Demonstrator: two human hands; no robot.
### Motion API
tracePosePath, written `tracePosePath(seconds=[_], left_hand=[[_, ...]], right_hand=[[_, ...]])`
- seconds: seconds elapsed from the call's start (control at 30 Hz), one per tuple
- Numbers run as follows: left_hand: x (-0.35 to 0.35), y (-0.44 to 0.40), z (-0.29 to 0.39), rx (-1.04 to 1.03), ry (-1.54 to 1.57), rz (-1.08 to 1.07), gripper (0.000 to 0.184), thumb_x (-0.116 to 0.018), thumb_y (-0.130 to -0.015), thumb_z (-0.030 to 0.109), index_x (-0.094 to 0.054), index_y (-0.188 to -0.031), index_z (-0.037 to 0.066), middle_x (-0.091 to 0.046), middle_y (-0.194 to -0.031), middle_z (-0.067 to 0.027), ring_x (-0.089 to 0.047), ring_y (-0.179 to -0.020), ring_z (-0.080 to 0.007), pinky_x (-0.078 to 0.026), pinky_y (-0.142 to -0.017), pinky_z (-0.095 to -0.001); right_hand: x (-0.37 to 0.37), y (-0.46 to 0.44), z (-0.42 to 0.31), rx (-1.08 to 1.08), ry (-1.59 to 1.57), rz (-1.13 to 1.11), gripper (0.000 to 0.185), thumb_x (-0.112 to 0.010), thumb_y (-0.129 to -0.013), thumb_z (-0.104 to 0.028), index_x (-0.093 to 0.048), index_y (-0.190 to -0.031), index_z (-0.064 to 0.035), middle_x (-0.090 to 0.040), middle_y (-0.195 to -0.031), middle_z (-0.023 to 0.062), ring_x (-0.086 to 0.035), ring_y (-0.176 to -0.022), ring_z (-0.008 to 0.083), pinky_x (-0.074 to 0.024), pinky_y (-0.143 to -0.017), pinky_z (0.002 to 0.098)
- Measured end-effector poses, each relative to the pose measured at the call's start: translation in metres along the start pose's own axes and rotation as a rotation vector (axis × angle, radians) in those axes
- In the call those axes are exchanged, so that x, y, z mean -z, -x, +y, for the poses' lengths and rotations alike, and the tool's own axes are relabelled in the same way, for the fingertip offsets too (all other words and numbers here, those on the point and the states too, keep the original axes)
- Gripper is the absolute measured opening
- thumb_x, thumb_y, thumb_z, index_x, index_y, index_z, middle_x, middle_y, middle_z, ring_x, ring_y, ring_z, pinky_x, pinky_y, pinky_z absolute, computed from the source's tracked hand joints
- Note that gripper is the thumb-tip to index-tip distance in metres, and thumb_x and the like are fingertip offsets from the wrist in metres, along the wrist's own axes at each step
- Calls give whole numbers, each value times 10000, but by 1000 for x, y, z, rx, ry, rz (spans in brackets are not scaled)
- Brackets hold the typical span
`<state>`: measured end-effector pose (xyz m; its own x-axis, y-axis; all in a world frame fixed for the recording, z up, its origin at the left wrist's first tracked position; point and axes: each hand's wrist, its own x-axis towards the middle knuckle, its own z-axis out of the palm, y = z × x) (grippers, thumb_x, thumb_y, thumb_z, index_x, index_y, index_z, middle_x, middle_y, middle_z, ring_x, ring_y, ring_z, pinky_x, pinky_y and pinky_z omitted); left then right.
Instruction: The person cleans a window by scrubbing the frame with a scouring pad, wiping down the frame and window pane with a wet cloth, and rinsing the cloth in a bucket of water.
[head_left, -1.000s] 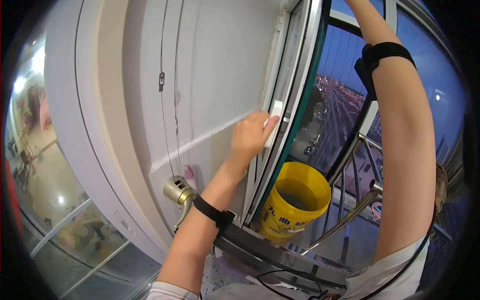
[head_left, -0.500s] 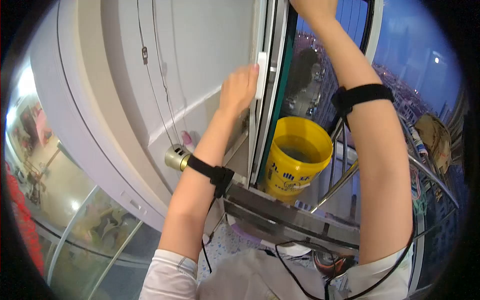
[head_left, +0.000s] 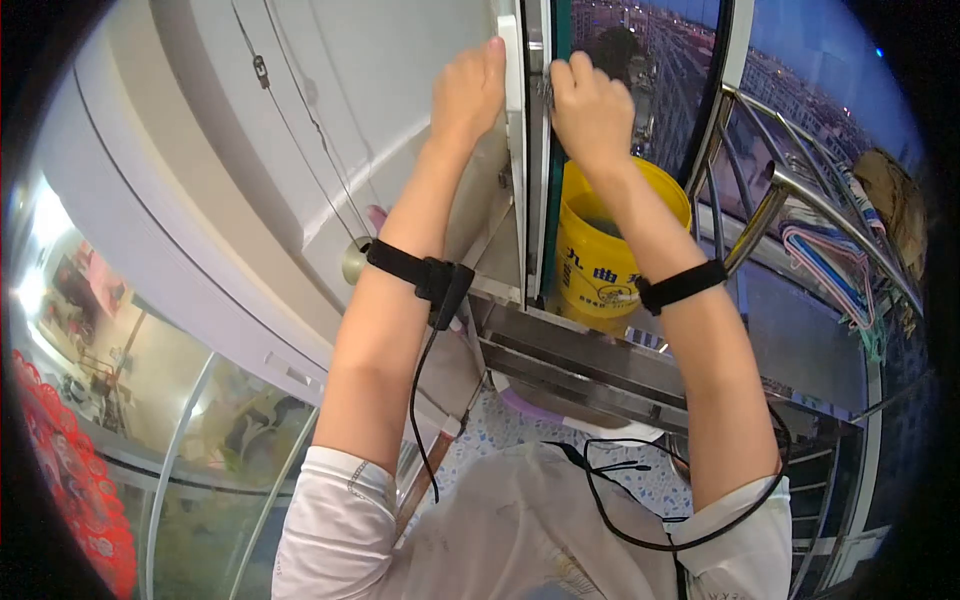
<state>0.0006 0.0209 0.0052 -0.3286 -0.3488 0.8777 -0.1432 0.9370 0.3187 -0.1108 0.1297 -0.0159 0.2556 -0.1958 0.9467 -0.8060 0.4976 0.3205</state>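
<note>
Left hand (head_left: 466, 98), 12 o'clock: closed on white handle (head_left: 513, 72) of window sash (head_left: 535, 190), thumb against it. Right hand (head_left: 594, 110), 1 o'clock: fingers curled, just beside green edge (head_left: 564, 28); cannot tell if gripping anything. Yellow bucket (head_left: 592, 255) at 6 o'clock from right hand, partly behind forearm. Metal railing (head_left: 815, 195), 2 o'clock.

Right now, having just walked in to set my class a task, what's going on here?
A person is at a window. Their left hand grips the long white window handle. Their right hand, fingers curled, is beside the green-edged metal window frame; whether it holds anything is unclear. Below it, a round yellow bucket with dark lettering stands beyond the frame.
</note>
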Motion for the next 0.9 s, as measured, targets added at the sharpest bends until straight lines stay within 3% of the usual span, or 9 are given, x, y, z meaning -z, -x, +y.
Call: tracePosePath(seconds=[0.1, 0.17, 0.2, 0.27, 0.4, 0.47, 0.57, 0.73, 0.9], left_hand=[[-6, -4, -14, 19, -47, -31, 445, -369, -949, 377, -631, -848, 33, -632, -918, -241, -584, -827, -454, -442, -703, -521], [-13, -9, -30, 8, -156, -23, 596, -311, -984, 460, -597, -806, -31, -612, -751, -236, -579, -711, -400, -429, -664, -467], [-18, -5, -34, 12, -158, -40, 596, -311, -984, 460, -597, -806, -31, -612, -751, -236, -579, -711, -400, -429, -664, -467], [-25, 4, -39, -82, -93, 85, 461, -328, -997, 365, -598, -1011, -8, -603, -994, -278, -557, -932, -459, -443, -790, -510], [-28, 1, -57, -300, -365, 36, 453, -333, -996, 365, -602, -1033, 3, -597, -1041, -278, -556, -961, -456, -446, -803, -517], [-21, -1, -40, -152, -111, 85, 468, -365, -983, 397, -617, -1008, 4, -610, -969, -280, -575, -905, -447, -448, -774, -524], [-10, -1, -28, -109, -97, 52, 506, -399, -966, 436, -632, -901, -8, -613, -848, -275, -582, -820, -446, -441, -724, -521], [-5, -2, -22, -146, -99, 38, 534, -430, -954, 449, -603, -763, -19, -589, -741, -265, -572, -739, -442, -423, -669, -504], [-11, 1, -31, -173, -93, 83, 533, -437, -957, 442, -571, -728, -21, -562, -698, -256, -555, -688, -430, -409, -629, -494]], right_hand=[[4, 52, -16, -1, -5, -113, 90, -600, -717, -150, -517, -746, -134, -499, -753, 12, -584, -625, 158, -433, -537, 306], [6, 89, -28, -7, -8, -179, 92, -596, -720, -150, -510, -747, -134, -493, -757, 13, -581, -627, 158, -429, -538, 302], [6, 108, -33, 14, -47, -205, 93, -592, -725, -149, -502, -746, -135, -483, -760, 14, -577, -628, 158, -424, -539, 301], [7, 141, -42, 27, -91, -239, 95, -587, -730, -148, -494, -745, -135, -473, -763, 16, -573, -628, 159, -419, -539, 300], [7, 165, -52, 22, -113, -295, 91, -582, -742, -148, -492, -750, -132, -473, -775, 17, -575, -632, 161, -425, -550, 301], [9, 168, -55, 9, -111, -317, 90, -582, -743, -145, -494, -751, -131, -477, -775, 15, -577, -634, 159, -430, -555, 300], [13, 178, -59, 54, -107, -360, 74, -584, -742, -141, -512, -759, -129, -485, -780, 15, -580, -637, 157, -444, -561, 296], [9, 287, -99, 125, -132, -643, 77, -597, -727, -135, -544, -772, -102, -511, -813, 29, -592, -652, 162, -460, -559, 300], [8, 328, -90, 31, -328, -585, 103, -613, -719, -125, -558, -801, -92, -533, -862, 42, -609, -683, 178, -487, -593, 327]])
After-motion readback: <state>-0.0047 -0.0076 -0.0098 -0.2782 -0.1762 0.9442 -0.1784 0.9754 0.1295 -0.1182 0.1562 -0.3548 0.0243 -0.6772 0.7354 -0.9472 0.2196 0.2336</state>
